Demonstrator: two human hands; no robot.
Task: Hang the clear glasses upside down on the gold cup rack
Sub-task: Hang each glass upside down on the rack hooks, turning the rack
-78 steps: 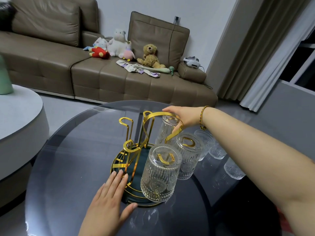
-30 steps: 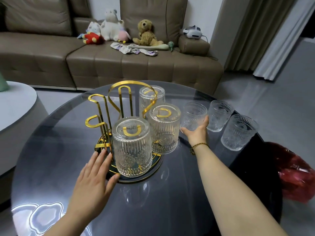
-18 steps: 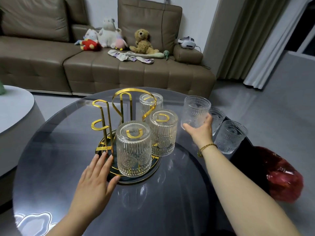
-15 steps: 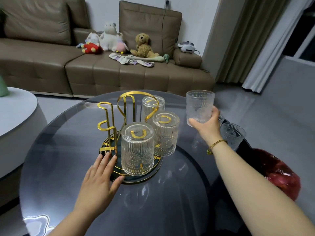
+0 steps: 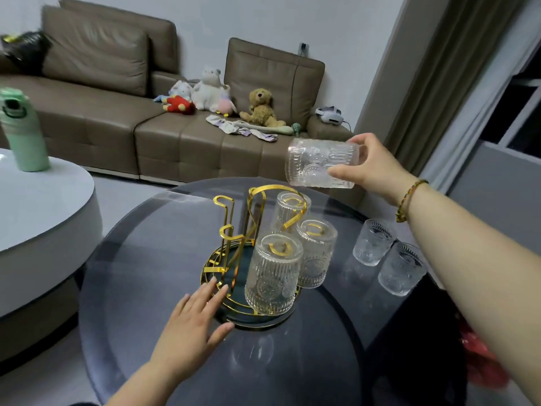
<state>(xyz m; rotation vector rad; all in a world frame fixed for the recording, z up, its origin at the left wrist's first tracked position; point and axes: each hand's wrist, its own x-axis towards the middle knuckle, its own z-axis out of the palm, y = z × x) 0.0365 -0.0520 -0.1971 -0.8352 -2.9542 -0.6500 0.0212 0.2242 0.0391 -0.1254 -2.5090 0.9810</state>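
The right hand (image 5: pixel 371 165) holds a clear glass (image 5: pixel 321 163) on its side in the air above the gold rack (image 5: pixel 234 230). Three glasses hang upside down on the rack: front (image 5: pixel 273 278), middle (image 5: pixel 314 253) and back (image 5: pixel 288 212). The left hand (image 5: pixel 194 320) lies flat, fingers spread, against the rack's round base. Two upright glasses (image 5: pixel 373 241) (image 5: pixel 401 272) stand on the dark desk (image 5: pixel 140 259) to the right.

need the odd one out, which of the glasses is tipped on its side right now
The glass held in the right hand above the gold rack; three hang inverted, two stand upright on the table.
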